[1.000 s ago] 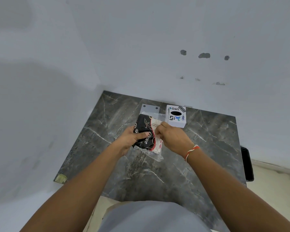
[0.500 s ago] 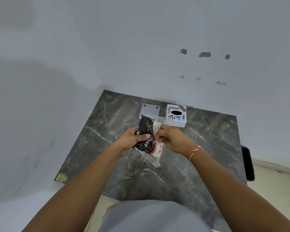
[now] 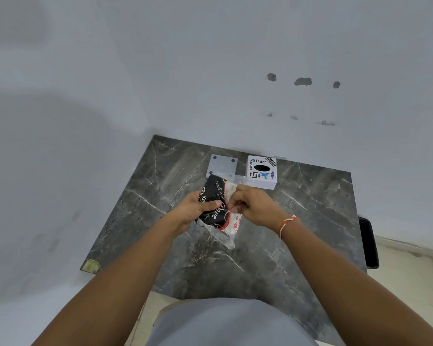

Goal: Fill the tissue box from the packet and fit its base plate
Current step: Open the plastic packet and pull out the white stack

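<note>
Hands meet over the dark marble table (image 3: 298,221) — the left hand (image 3: 194,211) clasps the black side of the tissue packet (image 3: 216,208), thumb across its print, while the right hand (image 3: 254,207) pinches its pale edge. Just beyond that grip lie the white tissue box (image 3: 261,172), hole upward, and — beside it — the base plate (image 3: 223,164), flat.

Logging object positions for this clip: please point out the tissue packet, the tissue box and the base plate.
tissue packet (image 3: 214,196): head view, on its black printed face between the two hands.
tissue box (image 3: 261,176): head view, on its white top just below the dark oval opening.
base plate (image 3: 223,165): head view, on its flat middle between the corner holes.
</note>
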